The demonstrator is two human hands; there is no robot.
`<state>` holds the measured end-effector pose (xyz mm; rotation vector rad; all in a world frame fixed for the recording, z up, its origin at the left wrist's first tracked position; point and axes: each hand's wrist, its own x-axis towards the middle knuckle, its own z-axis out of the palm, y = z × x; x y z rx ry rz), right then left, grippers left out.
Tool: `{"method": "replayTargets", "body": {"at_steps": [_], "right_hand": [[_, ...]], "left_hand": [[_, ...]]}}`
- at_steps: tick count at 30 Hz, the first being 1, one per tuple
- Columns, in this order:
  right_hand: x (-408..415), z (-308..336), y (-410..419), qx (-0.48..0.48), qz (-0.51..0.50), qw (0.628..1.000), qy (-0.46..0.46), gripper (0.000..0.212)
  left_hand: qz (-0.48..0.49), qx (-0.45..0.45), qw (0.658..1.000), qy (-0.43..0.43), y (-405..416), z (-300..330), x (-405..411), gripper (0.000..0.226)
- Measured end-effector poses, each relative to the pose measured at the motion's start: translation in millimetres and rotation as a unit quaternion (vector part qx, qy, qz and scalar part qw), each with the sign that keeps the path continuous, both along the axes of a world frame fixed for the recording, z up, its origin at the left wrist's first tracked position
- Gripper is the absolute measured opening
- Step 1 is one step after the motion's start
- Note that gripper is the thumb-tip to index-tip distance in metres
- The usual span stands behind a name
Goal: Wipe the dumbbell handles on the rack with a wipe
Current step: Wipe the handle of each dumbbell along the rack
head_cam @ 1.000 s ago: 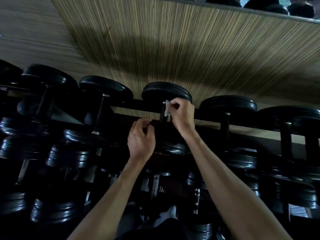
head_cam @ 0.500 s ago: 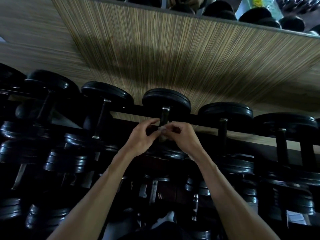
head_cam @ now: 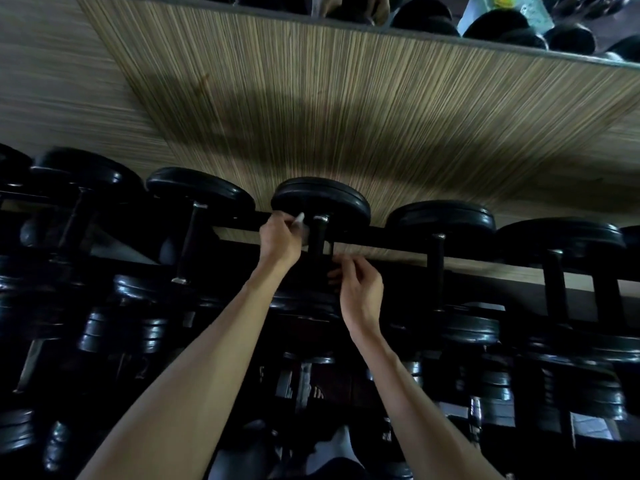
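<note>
A black dumbbell (head_cam: 320,200) lies on the top tier of the rack (head_cam: 398,237), its dark handle (head_cam: 318,242) running toward me. My left hand (head_cam: 278,239) is at the far end of that handle, just left of it, pinching a small white wipe (head_cam: 300,220) against the handle's top. My right hand (head_cam: 360,289) hovers lower, to the right of the handle's near end, with its fingers loosely curled and nothing visible in them. The handle's lower part is dark and partly hidden behind my right fingers.
More black dumbbells (head_cam: 440,220) sit side by side along the top tier, left (head_cam: 199,192) and right, with lower tiers of dumbbells (head_cam: 474,327) below. A striped wooden wall panel (head_cam: 346,109) rises behind the rack. A mirror edge (head_cam: 502,29) runs along the top.
The wipe has passed from my right hand to my left. My left hand has risen to the top of the handle, and my right hand has dropped to its lower end.
</note>
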<state>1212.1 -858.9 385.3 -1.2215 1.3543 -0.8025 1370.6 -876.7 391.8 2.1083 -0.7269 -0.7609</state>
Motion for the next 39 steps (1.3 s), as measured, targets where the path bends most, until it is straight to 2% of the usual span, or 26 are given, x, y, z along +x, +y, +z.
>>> {"method": "replayTargets", "body": {"at_steps": [2, 5, 7, 11, 16, 18, 21, 23, 25, 27, 30, 32, 37, 39], "right_hand": [[0.1, -0.8, -1.5, 0.0, 0.001, 1.0, -0.004, 0.025], [-0.4, -2.4, -0.4, -0.008, -0.009, 1.0, -0.016, 0.027], [0.0, -3.7, 1.0, -0.019, -0.018, 0.999, -0.024, 0.027], [1.1, -3.3, 1.6, -0.02, -0.034, 0.999, -0.028, 0.027], [0.9, -1.0, 0.7, -0.018, -0.022, 0.999, -0.026, 0.028], [0.0, -0.8, 0.0, -0.016, -0.017, 0.999, -0.025, 0.028], [-0.4, -1.3, 1.1, -0.022, -0.02, 0.999, -0.028, 0.027], [0.0, -2.2, 2.0, -0.023, -0.023, 0.999, -0.023, 0.027], [0.0, -2.5, 1.9, -0.023, -0.024, 0.999, -0.021, 0.027], [-0.1, -2.3, 1.8, -0.02, -0.02, 0.999, -0.019, 0.028], [-0.7, -1.2, 0.7, -0.019, -0.013, 1.0, -0.018, 0.028], [-0.5, -1.8, 0.5, -0.018, -0.012, 1.0, -0.017, 0.028], [-1.1, -3.0, 0.6, -0.018, -0.01, 1.0, -0.018, 0.028], [-1.3, -2.3, 0.8, -0.02, -0.008, 1.0, -0.016, 0.028]], "left_hand": [[-0.008, 0.009, 0.998, 0.059, -7.9, -8.2, -6.1, 0.023], [0.029, -0.028, 0.971, 0.236, -2.7, -8.4, -8.5, 0.021], [0.005, -0.024, 0.961, 0.276, 10.0, -4.1, -3.5, 0.016], [-0.087, 0.077, 0.968, 0.223, 27.2, 1.9, 8.3, 0.022], [0.028, -0.012, 0.966, 0.255, -8.1, 8.4, 3.8, 0.018], [0.026, -0.011, 0.97, 0.242, -15.5, 7.4, 3.2, 0.019], [-0.104, 0.086, 0.98, 0.149, 9.6, 7.9, 10.8, 0.021], [-0.212, 0.187, 0.957, 0.064, 30.9, 11.1, 14.1, 0.012], [-0.241, 0.218, 0.945, 0.029, 38.4, 16.6, 12.8, 0.006], [-0.212, 0.186, 0.959, 0.011, 30.7, 21.5, 7.6, 0.01], [-0.083, 0.039, 0.996, 0.007, 10.6, 23.2, -0.7, 0.009], [-0.043, -0.027, 0.999, -0.002, 0.7, 24.6, -5.3, 0.007], [-0.123, -0.005, 0.991, -0.045, 13.5, 22.3, -26.0, 0.005], [-0.125, 0.001, 0.991, -0.046, 21.8, 20.3, -29.3, 0.004]]}}
